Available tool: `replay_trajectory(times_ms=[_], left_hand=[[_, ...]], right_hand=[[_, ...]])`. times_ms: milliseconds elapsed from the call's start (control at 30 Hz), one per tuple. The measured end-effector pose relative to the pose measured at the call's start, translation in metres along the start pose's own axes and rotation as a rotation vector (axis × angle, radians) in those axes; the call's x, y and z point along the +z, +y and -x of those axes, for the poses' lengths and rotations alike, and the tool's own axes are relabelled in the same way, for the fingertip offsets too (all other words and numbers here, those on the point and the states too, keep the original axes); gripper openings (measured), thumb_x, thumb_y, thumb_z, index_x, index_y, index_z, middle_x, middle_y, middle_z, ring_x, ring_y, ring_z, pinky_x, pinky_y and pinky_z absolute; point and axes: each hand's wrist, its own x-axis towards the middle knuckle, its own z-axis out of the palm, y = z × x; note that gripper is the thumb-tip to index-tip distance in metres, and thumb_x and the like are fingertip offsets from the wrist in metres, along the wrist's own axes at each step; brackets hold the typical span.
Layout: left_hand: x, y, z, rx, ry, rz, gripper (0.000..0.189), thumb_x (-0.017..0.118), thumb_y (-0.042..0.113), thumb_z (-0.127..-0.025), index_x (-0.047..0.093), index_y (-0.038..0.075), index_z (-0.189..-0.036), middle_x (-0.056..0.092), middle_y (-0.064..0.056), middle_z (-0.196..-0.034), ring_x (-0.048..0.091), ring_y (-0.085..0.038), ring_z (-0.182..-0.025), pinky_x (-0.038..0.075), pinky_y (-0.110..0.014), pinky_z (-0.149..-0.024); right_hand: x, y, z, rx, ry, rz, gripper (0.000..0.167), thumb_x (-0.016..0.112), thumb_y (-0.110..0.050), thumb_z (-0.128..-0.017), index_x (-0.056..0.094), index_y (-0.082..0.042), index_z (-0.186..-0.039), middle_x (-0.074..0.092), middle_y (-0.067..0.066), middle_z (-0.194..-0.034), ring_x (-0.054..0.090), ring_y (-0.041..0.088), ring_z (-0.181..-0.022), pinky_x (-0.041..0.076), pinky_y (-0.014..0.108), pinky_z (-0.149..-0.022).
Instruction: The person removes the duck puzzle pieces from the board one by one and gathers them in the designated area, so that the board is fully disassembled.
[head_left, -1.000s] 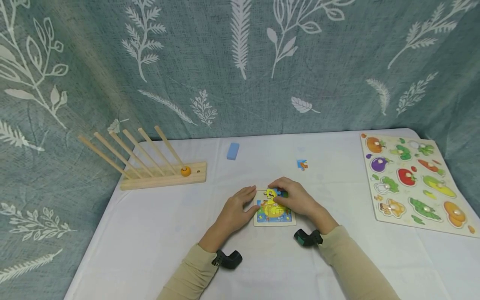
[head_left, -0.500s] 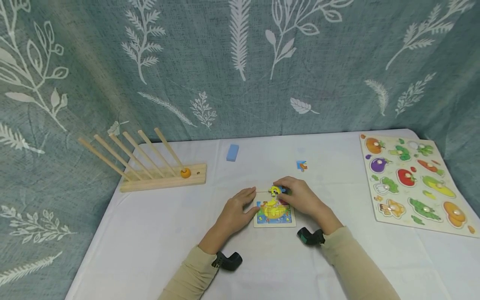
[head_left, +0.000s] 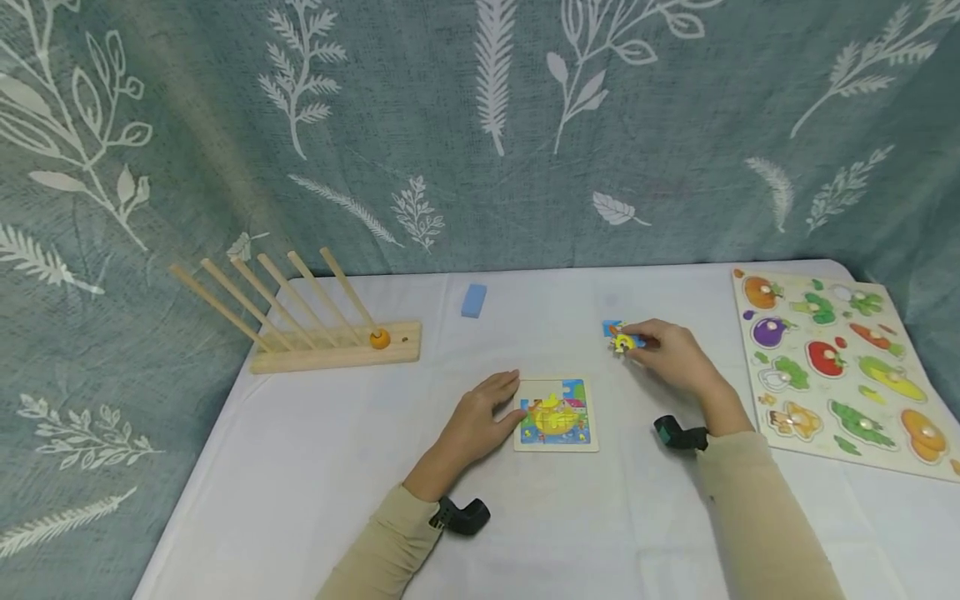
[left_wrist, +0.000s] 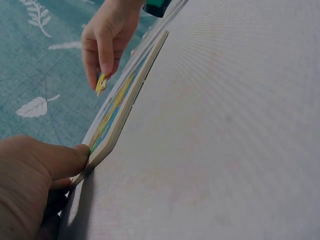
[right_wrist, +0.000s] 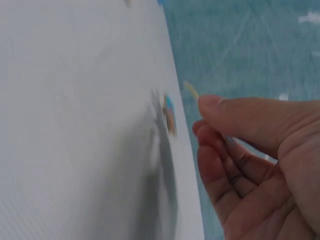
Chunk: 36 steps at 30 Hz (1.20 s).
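My left hand lies along the left side of a square jigsaw puzzle in a pale wooden frame. Its thumb rests on the frame's edge, and the fingertips reach the upper left corner. Part of the yellow duck picture is laid in; the upper left shows bare board. Between thumb and fingers, my right hand pinches a yellow and blue puzzle piece, raised in both wrist views. Behind it in the head view, a blue and orange puzzle piece lies on the white tabletop, partly covered.
A wooden stand with slanted pegs and one orange bead is at the left. A blue block lies near the back edge. At the right sits a vegetable knob-puzzle board. A patterned teal curtain hangs behind.
My right hand has lifted the yellow piece off the puzzle and carried it right and back, towards the loose piece. My left hand has stayed at the frame.
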Motion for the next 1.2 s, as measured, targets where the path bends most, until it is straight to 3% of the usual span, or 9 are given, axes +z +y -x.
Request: replay_trajectory(times_ms=[267,433,567,900,1200], left_hand=[[0.002,0.001,0.001,-0.007,-0.027,0.003,0.052,0.066,0.023,-0.089,0.052,-0.001,-0.133,0.049,-0.009,-0.142,0.043,-0.025,-0.135,0.036,-0.037,-0.112],[0.002,0.001,0.001,-0.003,-0.023,-0.001,0.052,0.067,0.023,-0.089,0.052,-0.001,-0.133,0.05,-0.01,-0.142,0.043,-0.025,-0.134,0.037,-0.037,-0.111],[0.002,0.001,0.001,-0.004,-0.023,-0.002,0.052,0.067,0.023,-0.089,0.052,-0.001,-0.133,0.05,-0.01,-0.142,0.043,-0.025,-0.134,0.037,-0.037,-0.111],[0.001,0.001,-0.001,-0.003,-0.02,0.003,0.052,0.067,0.022,-0.089,0.052,-0.002,-0.132,0.05,-0.01,-0.141,0.044,-0.026,-0.134,0.037,-0.038,-0.111],[-0.001,0.001,-0.002,-0.011,-0.01,0.001,0.053,0.067,0.024,-0.088,0.052,-0.001,-0.133,0.05,-0.01,-0.141,0.044,-0.025,-0.133,0.037,-0.038,-0.111]], right_hand=[[-0.019,0.03,-0.012,0.051,-0.037,0.027,0.037,0.062,-0.015,-0.092,0.059,-0.003,-0.127,0.058,0.021,-0.121,0.054,0.031,-0.103,0.047,0.048,-0.091],[-0.021,0.038,-0.02,0.015,-0.051,0.072,0.036,0.061,-0.012,-0.092,0.059,0.0,-0.126,0.056,0.023,-0.122,0.053,0.035,-0.108,0.044,0.051,-0.095],[-0.022,0.039,-0.024,-0.018,-0.061,0.099,0.035,0.061,-0.008,-0.091,0.059,0.002,-0.125,0.054,0.025,-0.123,0.05,0.039,-0.115,0.041,0.054,-0.099],[-0.023,0.036,-0.03,0.019,-0.098,0.094,0.037,0.058,-0.007,-0.093,0.056,0.002,-0.129,0.049,0.023,-0.12,0.047,0.039,-0.115,0.039,0.056,-0.099],[-0.032,0.029,-0.02,0.025,-0.056,0.036,0.048,0.059,-0.01,-0.093,0.046,0.003,-0.137,0.048,0.025,-0.134,0.044,0.041,-0.126,0.035,0.054,-0.108]])
